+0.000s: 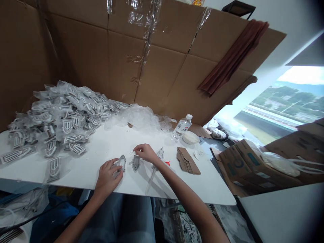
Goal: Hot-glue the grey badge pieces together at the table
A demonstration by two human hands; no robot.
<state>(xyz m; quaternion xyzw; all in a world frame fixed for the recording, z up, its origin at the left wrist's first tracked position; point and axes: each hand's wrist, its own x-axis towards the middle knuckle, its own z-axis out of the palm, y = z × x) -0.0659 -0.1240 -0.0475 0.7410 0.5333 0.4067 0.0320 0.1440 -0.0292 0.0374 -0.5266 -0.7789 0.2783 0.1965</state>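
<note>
My left hand point(108, 173) lies at the table's front, its fingers closed on a pale, pointed-arch frame part point(122, 161) standing up from the surface. Just right of it, a grey boat-shaped part point(136, 163) rests on the white table point(101, 148). Over that part's far end, my right hand point(144, 152) is pinching a small thin whitish piece point(132, 153), too small to name. Beyond my right wrist lies a white, pointed tool-like item point(160, 154), partly covered by my forearm, with something red point(167, 163) beside it.
A large heap of bagged arch-shaped parts point(68, 114) fills the left side. Clear plastic bags point(136, 116) lie behind my hands. To the right are a water bottle point(182, 127), a white bowl point(190, 137) and folded brown cardboard point(187, 161). A tall cardboard wall point(162, 74) borders the back.
</note>
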